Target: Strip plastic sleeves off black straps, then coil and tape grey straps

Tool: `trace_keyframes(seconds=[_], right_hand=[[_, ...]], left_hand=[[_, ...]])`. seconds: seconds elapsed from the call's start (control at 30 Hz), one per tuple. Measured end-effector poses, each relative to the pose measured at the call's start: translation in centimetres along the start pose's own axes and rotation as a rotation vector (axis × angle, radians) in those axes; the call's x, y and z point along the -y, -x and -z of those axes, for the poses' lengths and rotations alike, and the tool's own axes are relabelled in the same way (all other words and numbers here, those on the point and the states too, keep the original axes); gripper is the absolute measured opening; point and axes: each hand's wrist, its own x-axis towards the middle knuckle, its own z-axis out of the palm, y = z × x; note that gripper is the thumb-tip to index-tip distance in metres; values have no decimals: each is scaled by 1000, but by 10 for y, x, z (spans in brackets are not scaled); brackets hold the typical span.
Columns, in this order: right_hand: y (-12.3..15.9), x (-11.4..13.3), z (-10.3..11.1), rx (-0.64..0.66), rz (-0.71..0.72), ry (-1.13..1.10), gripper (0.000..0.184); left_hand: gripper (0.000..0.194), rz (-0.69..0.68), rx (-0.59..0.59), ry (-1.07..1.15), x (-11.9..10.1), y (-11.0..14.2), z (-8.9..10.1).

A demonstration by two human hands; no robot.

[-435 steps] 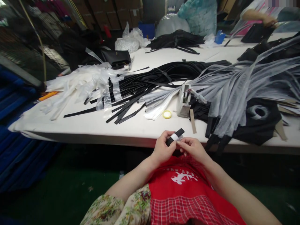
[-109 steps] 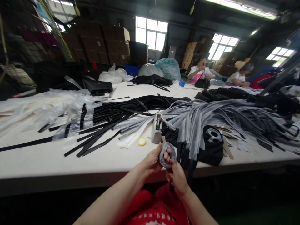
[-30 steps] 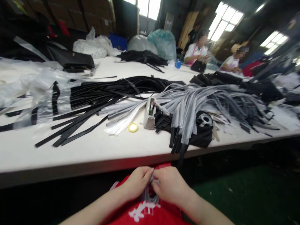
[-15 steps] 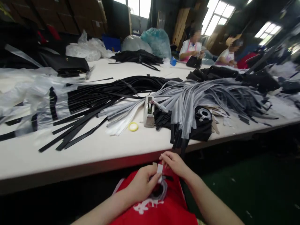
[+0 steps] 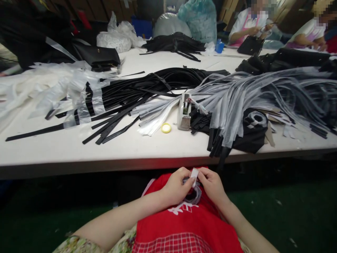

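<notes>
Over the red apron on my lap, my left hand is closed, pinching a small white rectangular piece between thumb and fingers. My right hand is closed too, its fingertips at the right edge of that piece. A rolled greyish, clear-looking strap coil hangs just below, partly covered by my left hand. What the fingertips hide behind the white piece cannot be made out.
On the white table ahead lie black straps, plastic-wrapped straps, a tape dispenser and a yellow-rimmed tape roll. A black bag sits at the left. Across the table, a person handles another bag.
My right hand has come in to the white piece, beside my left hand. The view has tilted down and turned left, showing more of the apron.
</notes>
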Motion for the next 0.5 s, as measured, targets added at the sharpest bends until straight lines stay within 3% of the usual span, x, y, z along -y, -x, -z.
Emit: trace_keyframes(seconds=[0.13,0.23,0.4,0.5], right_hand=[[-3,3,9,125,4,-57,40],[-8,6,16,211,21,-57,32],[-16,9,21,360,-58,-45,21],[-16,10,22,324,66,168,14]], left_hand=[[12,120,-106,67,-2,-4,-4],[17,126,-153,62,-3,-3,-5],[21,74,-77,54,-5,2,-3],[31,108,36,16,-5,2,2]])
